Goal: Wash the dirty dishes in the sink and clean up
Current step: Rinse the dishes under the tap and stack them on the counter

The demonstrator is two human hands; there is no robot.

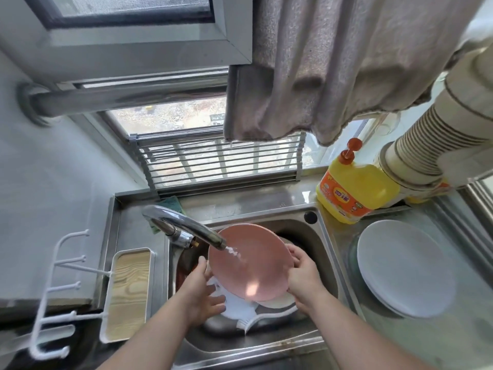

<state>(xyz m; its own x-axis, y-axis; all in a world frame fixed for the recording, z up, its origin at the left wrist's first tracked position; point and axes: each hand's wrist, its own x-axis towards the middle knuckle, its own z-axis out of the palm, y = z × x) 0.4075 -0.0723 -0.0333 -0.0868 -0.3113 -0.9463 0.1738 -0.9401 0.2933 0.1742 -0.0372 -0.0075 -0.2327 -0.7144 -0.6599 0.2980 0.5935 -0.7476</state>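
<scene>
A pink plate [250, 265] is tilted over the steel sink [317, 247], under water running from the chrome faucet [184, 225]. My right hand [304, 276] grips the plate's right rim. My left hand [201, 292] holds its lower left edge, fingers reaching under it. Beneath the pink plate lie white dishes [240, 308] and a metal bowl [266, 320] in the basin.
White plates [405, 268] are stacked on the steel counter right of the sink. A yellow detergent bottle [349, 188] stands behind them beside a ribbed vent hose [437, 134]. A grey towel [333, 68] hangs overhead. A white hook rack with wooden tray [128, 292] sits at left.
</scene>
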